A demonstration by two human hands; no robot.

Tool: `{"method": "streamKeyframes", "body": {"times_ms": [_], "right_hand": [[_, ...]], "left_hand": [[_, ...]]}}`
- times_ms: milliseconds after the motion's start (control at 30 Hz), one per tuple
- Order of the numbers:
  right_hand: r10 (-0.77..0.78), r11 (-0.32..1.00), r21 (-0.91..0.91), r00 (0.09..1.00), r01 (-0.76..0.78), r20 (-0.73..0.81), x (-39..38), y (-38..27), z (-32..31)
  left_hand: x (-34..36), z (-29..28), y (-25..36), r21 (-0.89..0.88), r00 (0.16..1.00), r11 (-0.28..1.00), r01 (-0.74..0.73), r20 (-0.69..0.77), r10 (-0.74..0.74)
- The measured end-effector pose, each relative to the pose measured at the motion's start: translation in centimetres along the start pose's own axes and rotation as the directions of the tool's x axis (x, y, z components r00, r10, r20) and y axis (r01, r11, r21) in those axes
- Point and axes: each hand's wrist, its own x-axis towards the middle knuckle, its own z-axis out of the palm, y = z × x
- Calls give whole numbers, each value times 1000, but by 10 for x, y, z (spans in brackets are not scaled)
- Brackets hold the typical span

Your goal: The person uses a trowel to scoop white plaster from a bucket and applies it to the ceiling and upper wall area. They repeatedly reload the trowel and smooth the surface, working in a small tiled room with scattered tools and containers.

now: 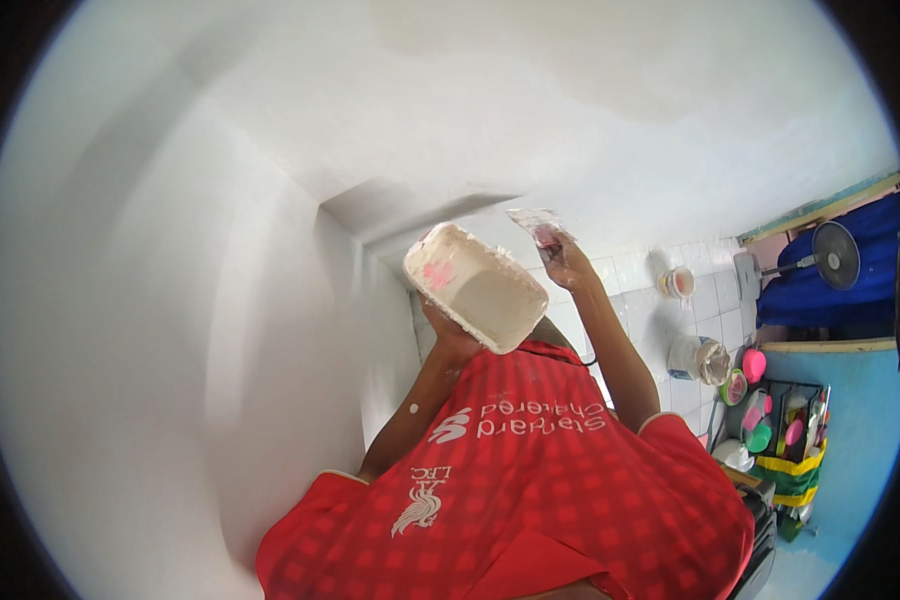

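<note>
The rectangular tub (pixel 492 298), at the centre of the frame, would serve best held steady near the blade (pixel 530 217), so drips drop inside; dragging the blade's faces over the rim should keep its load thin and even. The tub is off-white, crusted with pale paste (pixel 527 274) along its edges, with a pink patch at the inner left end. The left hand (pixel 450 328) grasps it from the lower left, fingers mostly hidden behind; the right hand (pixel 567 263), upper centre, grips the smeared blade. Right of centre stand a paste-streaked bucket (pixel 686 357) and a small container (pixel 679 283); a fan (pixel 836 255) is farther right.
</note>
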Motion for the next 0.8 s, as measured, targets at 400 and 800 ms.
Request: {"method": "streamKeyframes", "body": {"times_ms": [400,800], "right_hand": [[88,990,-106,996,-89,-11,118,-30,103],[-381,792,-352,854,499,355,-133,-78,173]], "left_hand": [[9,2,-2,91,984,989,-118,-122,129],[-5,2,-2,261,984,964,-41,-154,84]]}}
